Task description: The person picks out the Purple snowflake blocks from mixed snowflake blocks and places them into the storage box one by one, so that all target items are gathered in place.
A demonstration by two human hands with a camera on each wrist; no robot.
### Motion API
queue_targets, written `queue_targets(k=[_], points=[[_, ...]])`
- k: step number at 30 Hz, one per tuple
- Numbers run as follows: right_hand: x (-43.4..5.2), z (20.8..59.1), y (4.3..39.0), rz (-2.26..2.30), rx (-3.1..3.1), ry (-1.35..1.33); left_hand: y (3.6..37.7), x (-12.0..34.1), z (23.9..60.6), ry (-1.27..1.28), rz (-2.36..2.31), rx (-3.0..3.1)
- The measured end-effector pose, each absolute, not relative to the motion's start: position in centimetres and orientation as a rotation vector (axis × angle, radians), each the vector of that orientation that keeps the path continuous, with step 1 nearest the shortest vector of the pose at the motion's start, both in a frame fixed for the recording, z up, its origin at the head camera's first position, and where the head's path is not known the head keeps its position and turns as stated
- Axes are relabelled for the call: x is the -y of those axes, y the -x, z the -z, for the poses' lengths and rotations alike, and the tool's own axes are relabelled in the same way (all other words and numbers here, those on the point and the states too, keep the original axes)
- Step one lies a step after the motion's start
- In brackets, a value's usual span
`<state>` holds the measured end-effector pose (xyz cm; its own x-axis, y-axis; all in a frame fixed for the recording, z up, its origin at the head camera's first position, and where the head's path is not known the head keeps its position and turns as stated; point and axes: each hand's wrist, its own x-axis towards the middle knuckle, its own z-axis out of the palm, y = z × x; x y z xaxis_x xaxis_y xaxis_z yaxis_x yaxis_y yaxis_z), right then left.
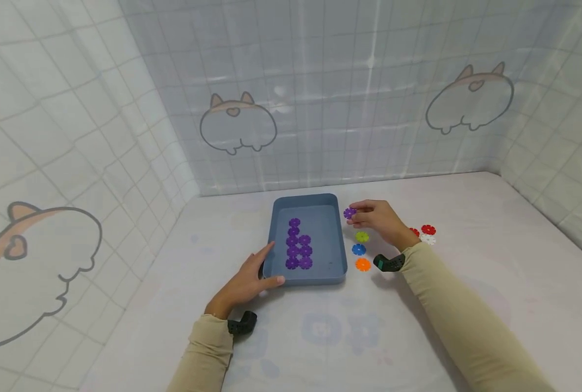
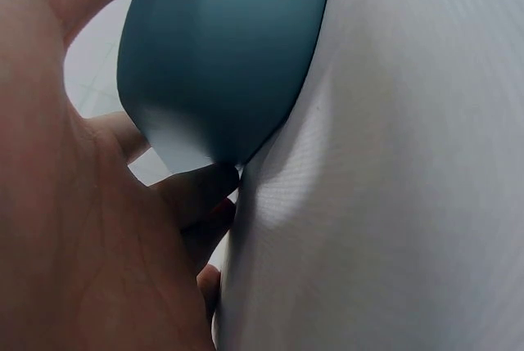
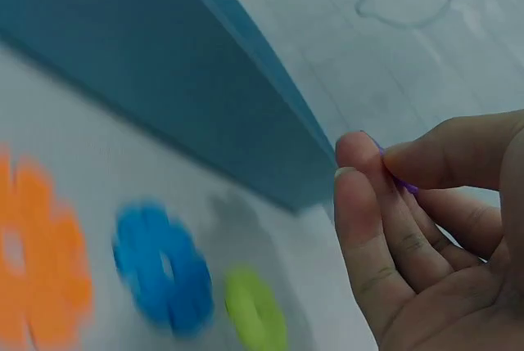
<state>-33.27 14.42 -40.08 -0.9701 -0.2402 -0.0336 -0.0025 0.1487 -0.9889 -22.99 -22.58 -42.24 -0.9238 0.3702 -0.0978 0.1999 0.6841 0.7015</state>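
A grey-blue tray point(image 1: 327, 239) holds several purple notched discs point(image 1: 293, 251), laid in two columns. At its near left corner my left hand point(image 1: 242, 283) grips the tray, thumb at the front rim and fingers along the left side. In the left wrist view, fingers bend against the tray wall point(image 2: 221, 48). Beyond the tray's right side, my right hand point(image 1: 381, 220) pinches one purple notched disc point(image 1: 348, 213) between thumb and fingertips. Just its thin purple edge shows in the right wrist view. Nearest that hand lies a yellow-green disc point(image 1: 362, 237).
A blue disc point(image 1: 359, 249) and an orange disc point(image 1: 362, 264) lie in line along the tray's right side. Farther right, behind the right wrist, are red discs point(image 1: 428, 230) and a white disc point(image 1: 428, 239). Cloth-covered walls point(image 1: 320, 109) enclose the tabletop point(image 1: 467, 294).
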Motion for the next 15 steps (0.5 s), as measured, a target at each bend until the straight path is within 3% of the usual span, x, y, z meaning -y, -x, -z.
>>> queue_targets(k=[15], points=[[-9.3,38.6,33.6,1.932,-2.164,0.39,22.6,22.3,41.9,-0.429,-1.08,-2.662]])
